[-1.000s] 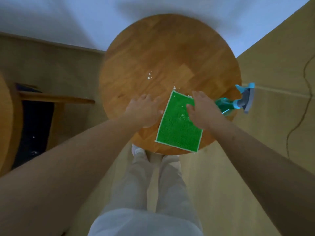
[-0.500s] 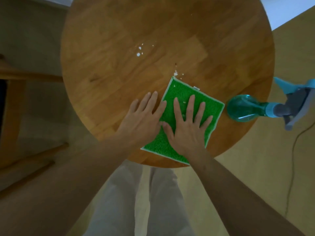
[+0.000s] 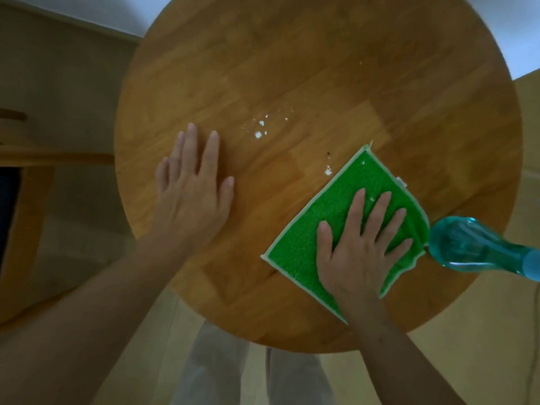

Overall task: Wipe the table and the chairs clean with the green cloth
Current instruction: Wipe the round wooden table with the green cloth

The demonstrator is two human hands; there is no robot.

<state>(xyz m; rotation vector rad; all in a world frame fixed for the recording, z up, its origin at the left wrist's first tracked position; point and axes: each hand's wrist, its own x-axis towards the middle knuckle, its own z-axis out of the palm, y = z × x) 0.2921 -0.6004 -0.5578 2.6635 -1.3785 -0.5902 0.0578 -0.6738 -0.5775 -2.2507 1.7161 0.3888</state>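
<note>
Round wooden table (image 3: 321,68), white crumbs (image 3: 258,134), pale floor | my right hand (image 3: 361,244) flat on green cloth (image 3: 301,247), touching spray bottle (image 3: 461,247) | my left hand (image 3: 193,194) has slid off, flat on wood.

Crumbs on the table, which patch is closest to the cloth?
The small white patch just off the green cloth, by its upper left edge. The bigger scatter lies farther out, toward the middle of the table.

A pale wooden floor (image 3: 455,369) ran to a white wall (image 3: 96,8) in dim light. Wooden furniture (image 3: 32,182) stood at the left edge.
</note>
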